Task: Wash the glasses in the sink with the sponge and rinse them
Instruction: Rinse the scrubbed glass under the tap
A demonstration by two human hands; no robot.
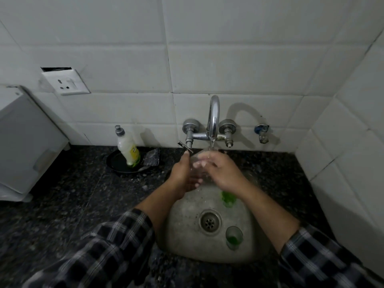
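A clear glass point(197, 163) is held under the running tap point(214, 119), above the back of the steel sink point(187, 217). My left hand point(182, 173) grips it from the left and below. My right hand point(220, 171) wraps over it from the right, fingers across its side. A second glass with a green base point(233, 238) stands in the sink right of the drain point(209, 222). Another green-tinted glass point(228, 198) lies in the sink below my right wrist, partly hidden. I see no sponge.
A dish soap bottle point(127, 146) stands in a black dish point(122, 163) on the dark granite counter point(62, 215), left of the tap. A white appliance point(27, 142) sits at far left. A wall socket point(66, 82) and a side valve point(262, 134) are on the tiles.
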